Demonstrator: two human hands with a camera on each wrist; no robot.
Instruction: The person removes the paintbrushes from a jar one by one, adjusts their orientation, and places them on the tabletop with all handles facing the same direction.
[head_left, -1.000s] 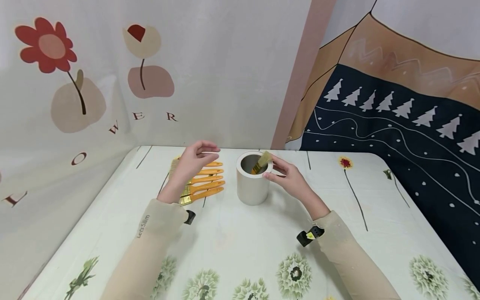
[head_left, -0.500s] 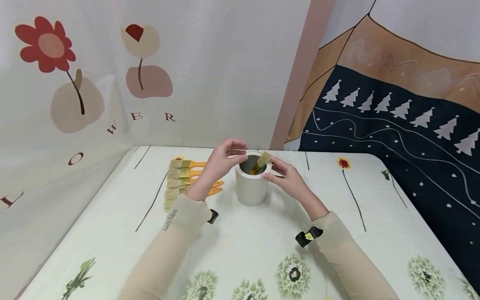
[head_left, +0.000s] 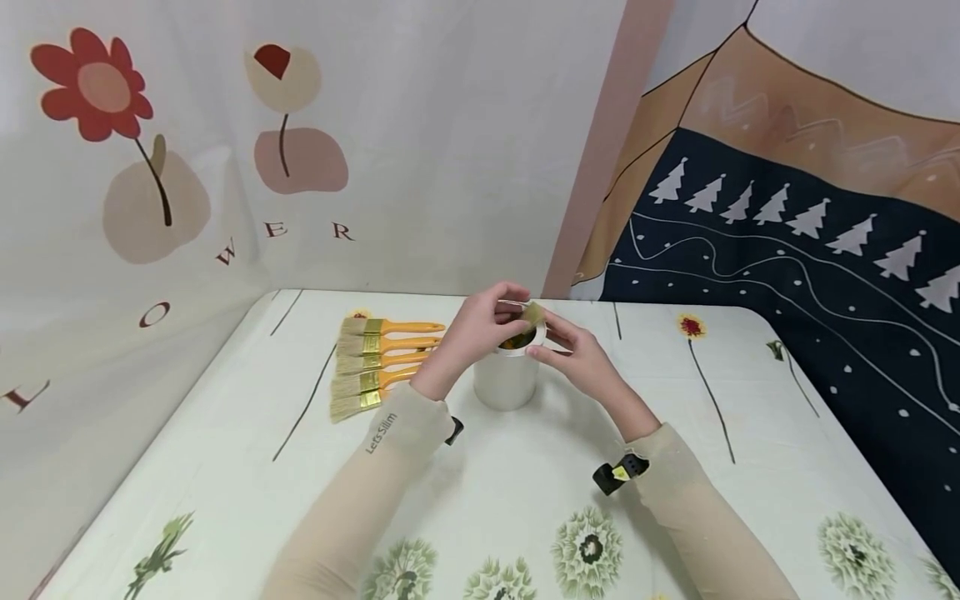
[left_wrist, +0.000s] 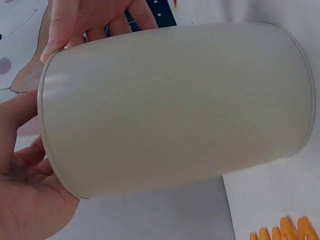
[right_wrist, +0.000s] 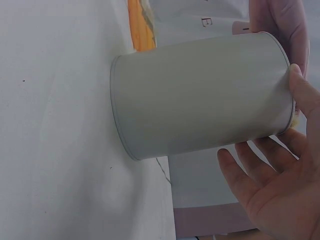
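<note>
A white cylindrical canister (head_left: 506, 383) stands upright on the table. One paintbrush (head_left: 534, 314) leans inside, its bristles sticking up past the rim. My right hand (head_left: 577, 354) holds the canister at its upper right side; in the right wrist view its thumb is on the rim and the fingers spread along the side. My left hand (head_left: 483, 323) is over the canister's mouth with fingers bent loosely beside the bristles; whether they touch the brush is hidden. To the left lie several paintbrushes (head_left: 360, 367) with orange handles, side by side, bristles pointing left.
A white floral cloth covers the table (head_left: 517, 483). Behind it hangs a pale curtain (head_left: 435, 167) with flower prints, and at the right a dark blue cloth (head_left: 750, 242) with tree prints. Each wrist wears a black strap device (head_left: 620, 473).
My left hand has moved right, from above the row of paintbrushes to the canister's mouth, uncovering most of the row. My right hand and the canister have stayed in place.
</note>
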